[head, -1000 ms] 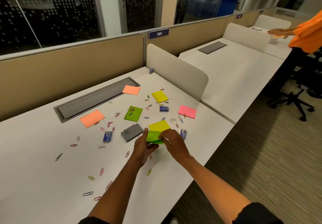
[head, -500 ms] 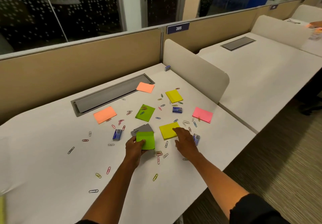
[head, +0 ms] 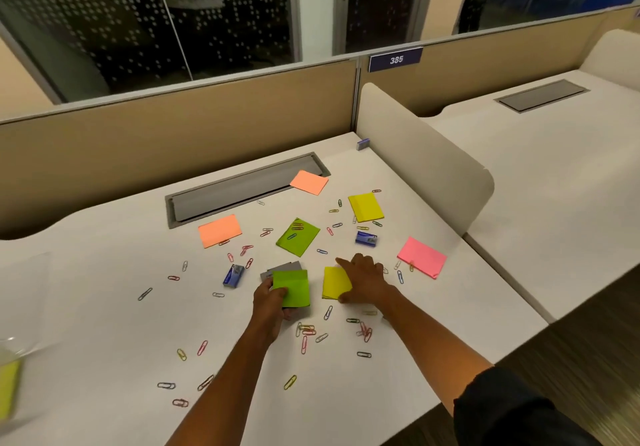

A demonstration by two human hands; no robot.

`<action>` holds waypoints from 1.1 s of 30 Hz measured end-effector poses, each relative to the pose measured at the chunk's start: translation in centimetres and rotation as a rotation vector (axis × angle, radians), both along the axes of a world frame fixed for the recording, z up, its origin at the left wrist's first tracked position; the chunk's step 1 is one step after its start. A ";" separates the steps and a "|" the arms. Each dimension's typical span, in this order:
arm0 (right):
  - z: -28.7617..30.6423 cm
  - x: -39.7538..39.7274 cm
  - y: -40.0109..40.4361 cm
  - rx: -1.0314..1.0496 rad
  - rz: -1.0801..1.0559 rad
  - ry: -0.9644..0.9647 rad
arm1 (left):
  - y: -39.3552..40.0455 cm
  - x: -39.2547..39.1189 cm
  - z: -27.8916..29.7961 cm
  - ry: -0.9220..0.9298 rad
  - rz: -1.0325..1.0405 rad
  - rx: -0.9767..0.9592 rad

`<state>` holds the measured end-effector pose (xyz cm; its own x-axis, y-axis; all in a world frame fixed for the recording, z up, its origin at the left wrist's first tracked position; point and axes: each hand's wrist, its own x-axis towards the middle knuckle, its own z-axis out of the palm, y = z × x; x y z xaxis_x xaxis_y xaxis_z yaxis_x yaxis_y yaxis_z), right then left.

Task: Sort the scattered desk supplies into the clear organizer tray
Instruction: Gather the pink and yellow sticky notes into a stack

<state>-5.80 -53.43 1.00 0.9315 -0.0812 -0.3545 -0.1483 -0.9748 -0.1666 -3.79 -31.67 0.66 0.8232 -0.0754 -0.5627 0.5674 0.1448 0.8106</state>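
The left hand (head: 273, 301) pinches a green pad (head: 292, 288), thumb on top and fingers under it. A gray box (head: 284, 270) sits just behind and under the pad; it looks like the same hand holds it too, but I cannot tell for sure. I think the hand keeps the pad so it can carry more than one thing at a time.

The right hand (head: 363, 281) lies on the right side of a yellow pad (head: 334, 282) on the desk (head: 104, 324). Its fingers are bent over the pad's far edge and the thumb is at the near edge, so it looks ready to lift the pad. The pad is still flat on the desk.

The tray (head: 10, 369) is at the far left edge of the view, blurry, with something yellow-green in it. It is well apart from both hands, so the pads have a long way to go.

Most things are not sorted yet. Two orange pads (head: 219, 230) lie on the far side, near a gray slot (head: 242, 191). Another green pad (head: 298, 236) has clips on top of it. A second yellow pad (head: 365, 206) is far right, and a pink pad (head: 421, 261) is at the right. Two little blue boxes (head: 233, 275) lie among many clips (head: 304, 333), which are spread all over.

The clips are small and thin, so I think they will be the slowest to pick up.
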 end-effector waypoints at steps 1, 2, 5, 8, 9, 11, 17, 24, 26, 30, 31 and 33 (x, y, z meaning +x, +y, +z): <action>0.0 0.2 -0.2 0.024 -0.015 0.013 | -0.3 -0.1 0.1 0.006 0.009 -0.007; -0.1 0.3 -0.5 0.060 -0.035 0.015 | -0.6 -0.2 0.2 0.013 0.016 -0.015; -0.6 0.4 -1.6 0.301 -0.138 -0.034 | -1.4 -0.5 0.4 0.020 0.037 -0.036; -0.5 0.4 -2.6 0.529 -0.220 -0.099 | -2.1 -0.7 0.6 0.017 0.052 -0.043; -0.4 0.3 -2.9 0.594 -0.257 -0.123 | -2.4 -0.8 0.7 0.019 0.057 -0.044; 0.0 0.2 -3.3 0.725 -0.339 -0.191 | -2.9 -0.9 0.6 0.027 0.069 -0.045; 1.5 1.1 -3.2 1.128 -0.617 -0.276 | -4.4 -0.8 1.0 0.027 0.101 -0.036; 1.5 0.6 -0.8 1.120 -0.561 -0.219 | -7.5 -0.4 3.0 0.089 0.088 -0.255; 1.4 0.2 -0.9 1.052 -0.541 -0.239 | -8.1 -0.3 2.7 0.051 0.027 -0.216; 1.3 -0.4 -2.8 0.913 -0.475 -0.314 | -9.2 -0.2 1.4 -0.015 -0.066 -0.098; 1.3 -0.5 -3.7 0.868 -0.472 -0.346 | -9.5 -0.2 1.2 -0.015 -0.076 -0.089; 1.0 -0.9 -6.0 0.753 -0.498 -0.421 | -10.0 -0.2 0.9 -0.008 -0.084 -0.078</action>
